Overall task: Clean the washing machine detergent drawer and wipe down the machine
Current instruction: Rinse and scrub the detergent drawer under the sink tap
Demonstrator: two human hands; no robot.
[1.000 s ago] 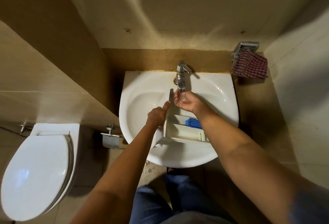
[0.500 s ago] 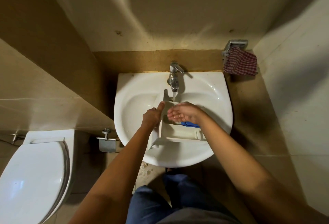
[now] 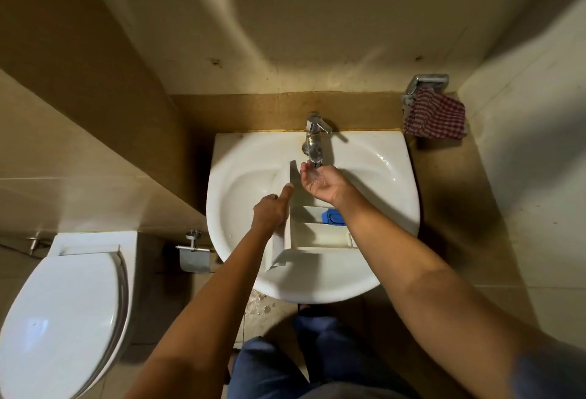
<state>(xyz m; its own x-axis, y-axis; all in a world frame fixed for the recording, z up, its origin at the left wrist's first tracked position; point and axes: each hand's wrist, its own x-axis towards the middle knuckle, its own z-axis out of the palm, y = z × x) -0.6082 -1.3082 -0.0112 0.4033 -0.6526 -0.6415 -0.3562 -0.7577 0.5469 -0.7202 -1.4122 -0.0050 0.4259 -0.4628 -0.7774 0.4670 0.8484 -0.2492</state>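
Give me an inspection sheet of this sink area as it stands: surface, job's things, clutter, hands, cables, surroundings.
Surface: white sink, wet, with the tap above the bowl.
Job's things: detergent drawer lies in the sink, with a blue insert in it.
Clutter: checked cloth hangs from a metal holder to the right of the sink.
Hands: left hand grips the drawer's left side, thumb up; right hand is cupped under the tap, with water in the palm.
Cables: nothing seen.
Surroundings: toilet at left, lid down; paper holder beside the sink; wet specks on the floor below the sink.
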